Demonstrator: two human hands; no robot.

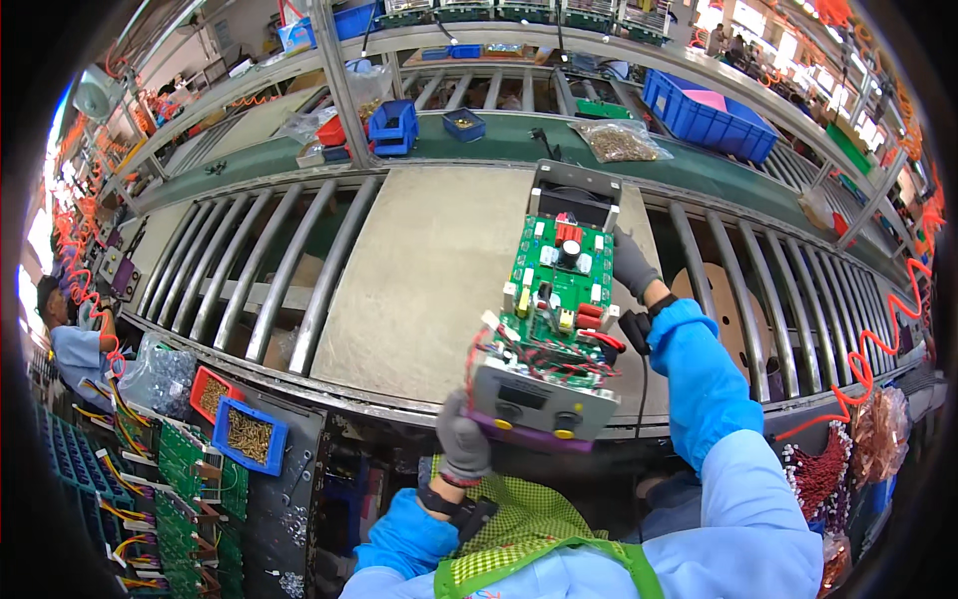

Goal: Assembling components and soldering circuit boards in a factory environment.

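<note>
An open electronic device [561, 270] with a green circuit board, wires and a dark fan at its far end sits over the right part of a flat pale board. Its grey front panel [539, 399], with a small display and two yellow-tipped knobs, faces me and juts past the bench edge. My left hand [463, 439], in a grey glove, is closed on the panel's left lower corner. On the device's far right side, my right hand [634, 265], also gloved, grips the edge; its fingertips are partly hidden behind the casing.
Metal rollers [249, 270] flank the pale board [419, 270] on both sides. Blue and red screw trays [249, 436] stand at the left, beside green circuit boards [190, 489]. Beyond lie a bag of small parts [621, 142] and a blue crate [707, 115]. A co-worker [80, 339] sits far left.
</note>
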